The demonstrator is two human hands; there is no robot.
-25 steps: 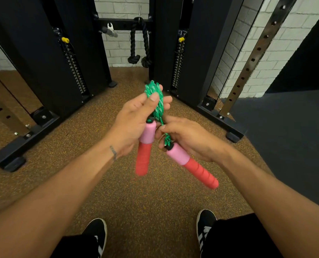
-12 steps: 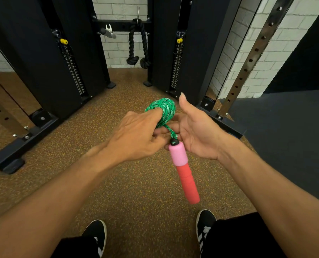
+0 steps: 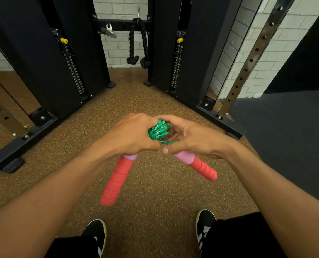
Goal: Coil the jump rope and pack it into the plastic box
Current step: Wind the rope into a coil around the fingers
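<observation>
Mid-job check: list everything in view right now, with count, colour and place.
jump rope cord: 1, green, bundled between both hands
jump rope handles: 2, red grips with pink collars, hanging below the hands, splayed apart
triceps rope: 1, black, hanging from the crossbar at the far wall
cable machine columns: 2, black, left and right of centre
selector pins: 2, yellow, one on each weight stack
perforated upright: 1, metal, far right
floor: brown speckled; dark mat on the right
plastic box: none in view
shoes: 2, black and white, bottom edge
left hand: gripping the cord
right hand: gripping the cord
</observation>
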